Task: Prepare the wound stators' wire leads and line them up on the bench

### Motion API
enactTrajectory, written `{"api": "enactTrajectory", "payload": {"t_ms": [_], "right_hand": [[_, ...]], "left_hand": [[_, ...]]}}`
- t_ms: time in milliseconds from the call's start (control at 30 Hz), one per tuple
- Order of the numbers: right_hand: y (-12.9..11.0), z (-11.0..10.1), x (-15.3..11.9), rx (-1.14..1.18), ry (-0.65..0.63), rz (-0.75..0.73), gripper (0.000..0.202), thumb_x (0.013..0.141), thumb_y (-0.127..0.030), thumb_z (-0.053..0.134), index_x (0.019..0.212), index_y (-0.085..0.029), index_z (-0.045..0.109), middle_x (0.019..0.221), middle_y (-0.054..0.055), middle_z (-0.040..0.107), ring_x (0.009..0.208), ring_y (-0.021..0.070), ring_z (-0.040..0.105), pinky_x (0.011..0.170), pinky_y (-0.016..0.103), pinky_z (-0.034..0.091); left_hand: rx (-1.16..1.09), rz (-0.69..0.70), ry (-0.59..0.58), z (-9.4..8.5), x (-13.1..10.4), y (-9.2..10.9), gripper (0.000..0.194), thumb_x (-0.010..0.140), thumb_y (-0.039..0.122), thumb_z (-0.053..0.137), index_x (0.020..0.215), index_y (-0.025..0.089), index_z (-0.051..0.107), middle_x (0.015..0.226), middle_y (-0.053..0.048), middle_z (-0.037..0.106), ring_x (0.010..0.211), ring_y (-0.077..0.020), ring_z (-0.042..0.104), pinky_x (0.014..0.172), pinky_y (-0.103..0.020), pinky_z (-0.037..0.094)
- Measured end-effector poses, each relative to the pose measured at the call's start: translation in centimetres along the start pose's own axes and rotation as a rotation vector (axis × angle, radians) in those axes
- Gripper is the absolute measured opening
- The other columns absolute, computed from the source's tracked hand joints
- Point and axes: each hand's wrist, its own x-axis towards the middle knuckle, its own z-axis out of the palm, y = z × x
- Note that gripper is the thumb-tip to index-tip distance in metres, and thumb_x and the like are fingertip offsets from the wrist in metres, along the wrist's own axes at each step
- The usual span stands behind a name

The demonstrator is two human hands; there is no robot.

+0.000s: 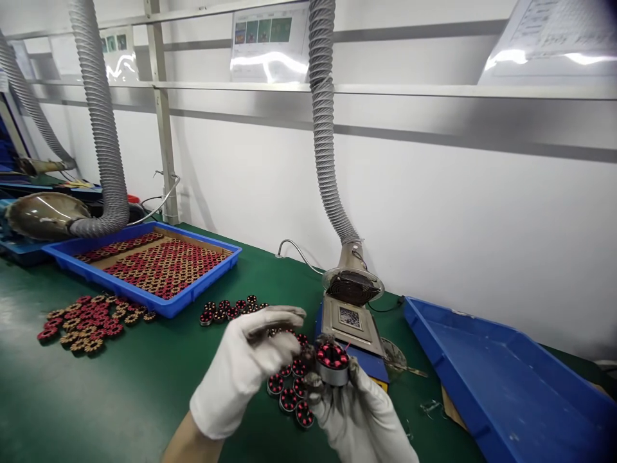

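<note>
My right hand (349, 408), in a white glove with dirty fingertips, grips a motor stator (332, 363) with a grey metal outer ring and red windings. Its open face is turned upward. To the left of it hovers my left hand (245, 363), also gloved in white. The left fingers are slightly blurred and curve apart from the thumb, with nothing visible between them. Below and between the hands lie several similar ringed stators (288, 400) on the green table, partly hidden by the gloves. Another group of ringed stators (232, 312) lies behind the left hand.
A blue tray (176, 308) holds rows of red and tan cores, with a loose pile of cores (89, 321) before it. A soldering device (349, 318) stands beneath an extraction hose (325, 141). Another blue tray (482, 360) is at the right.
</note>
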Motion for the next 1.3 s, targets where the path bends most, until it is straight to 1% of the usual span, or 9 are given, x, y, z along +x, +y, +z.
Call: {"api": "enactTrajectory", "payload": {"t_ms": [100, 200, 533, 667, 767, 967, 1033, 1200, 1300], "right_hand": [[0.0, -0.2, -0.1, 0.035, 0.044, -0.033, 0.029, 0.064, -0.028, 0.075, 0.092, -0.027, 0.068, 0.096, 0.003, 0.071, 0.083, 0.016, 0.067, 0.074, 0.028, 0.053], [0.1, -0.1, -0.4, -0.018, 0.097, -0.041, 0.03, 0.064, -0.027, 0.075, 0.093, -0.027, 0.067, 0.093, 0.002, 0.072, 0.081, 0.0168, 0.067, 0.077, 0.032, 0.053], [-0.5, 0.2, -1.0, -0.07, 0.036, -0.054, 0.034, 0.061, -0.029, 0.077, 0.093, -0.028, 0.066, 0.089, 0.002, 0.072, 0.08, 0.0165, 0.067, 0.076, 0.031, 0.052], [-0.4, 0.1, -1.1, -0.078, 0.039, -0.076, 0.032, 0.062, -0.03, 0.076, 0.092, -0.028, 0.066, 0.096, 0.002, 0.071, 0.082, 0.0162, 0.066, 0.075, 0.03, 0.053], [-0.2, -0.8, -0.5, -0.153, 0.063, -0.141, 0.036, 0.059, -0.028, 0.078, 0.093, -0.026, 0.066, 0.099, 0.003, 0.07, 0.082, 0.0181, 0.066, 0.075, 0.032, 0.053], [0.3, -1.3, 1.3, -0.362, 0.3, -0.458, 0.042, 0.046, -0.024, 0.084, 0.084, -0.023, 0.067, 0.082, 0.002, 0.072, 0.075, 0.0176, 0.066, 0.073, 0.028, 0.053], [1.1, -0.6, 1.2, -0.47, 0.378, -0.635, 0.041, 0.046, -0.023, 0.084, 0.083, -0.024, 0.066, 0.086, 0.003, 0.071, 0.079, 0.019, 0.065, 0.073, 0.029, 0.053], [3.6, -0.3, 0.7, -0.983, 0.388, -1.174, 0.036, 0.059, -0.009, 0.073, 0.087, -0.031, 0.067, 0.103, 0.002, 0.064, 0.096, 0.0222, 0.059, 0.081, 0.035, 0.048], [3.9, -0.6, 0.9, -1.109, 0.339, -1.309, 0.045, 0.06, -0.006, 0.069, 0.093, -0.036, 0.065, 0.104, 0.001, 0.062, 0.095, 0.0221, 0.059, 0.082, 0.036, 0.047]], "left_hand": [[0.101, -0.191, -0.145, 0.7, -0.1, 0.6, 0.026, 0.06, 0.005, 0.056, 0.078, 0.017, 0.069, 0.092, -0.005, 0.066, 0.08, -0.0177, 0.061, 0.064, -0.018, 0.047], [0.06, -0.116, -0.156, 1.3, -0.1, 0.3, 0.024, 0.06, 0.002, 0.048, 0.068, 0.015, 0.067, 0.081, -0.005, 0.065, 0.077, -0.0165, 0.059, 0.067, -0.02, 0.046], [-0.124, 0.043, 0.069, 0.6, -0.6, 0.0, 0.018, 0.074, 0.01, 0.053, 0.077, 0.023, 0.064, 0.091, 0.001, 0.064, 0.079, -0.0123, 0.058, 0.071, -0.017, 0.045], [0.097, -0.157, -0.138, 1.0, -0.6, 0.4, 0.025, 0.065, 0.002, 0.053, 0.079, 0.018, 0.066, 0.092, -0.003, 0.064, 0.079, -0.0148, 0.058, 0.065, -0.018, 0.045], [0.112, 0.002, -0.197, 1.5, -1.1, 0.7, 0.023, 0.067, 0.002, 0.048, 0.07, 0.017, 0.064, 0.084, -0.004, 0.063, 0.085, -0.019, 0.058, 0.074, -0.025, 0.046], [0.14, 0.24, 0.02, 1.2, -1.7, 1.4, 0.015, 0.077, 0.015, 0.056, 0.065, 0.021, 0.062, 0.077, -0.001, 0.062, 0.092, -0.0189, 0.055, 0.084, -0.025, 0.043], [0.048, 0.116, 0.055, 1.1, -1.3, 1.2, 0.013, 0.072, 0.014, 0.062, 0.079, 0.025, 0.065, 0.092, 0.0, 0.063, 0.095, -0.0181, 0.056, 0.079, -0.022, 0.045], [-0.123, -0.272, -0.23, 2.1, -0.5, -0.5, 0.035, 0.07, 0.021, 0.064, 0.104, 0.016, 0.062, 0.099, -0.009, 0.064, 0.095, -0.023, 0.058, 0.081, -0.027, 0.047], [-0.28, -0.191, 0.004, 2.8, -0.7, -1.5, 0.018, 0.069, 0.024, 0.062, 0.083, 0.014, 0.068, 0.085, -0.008, 0.067, 0.083, -0.0213, 0.061, 0.08, -0.029, 0.047]]}}
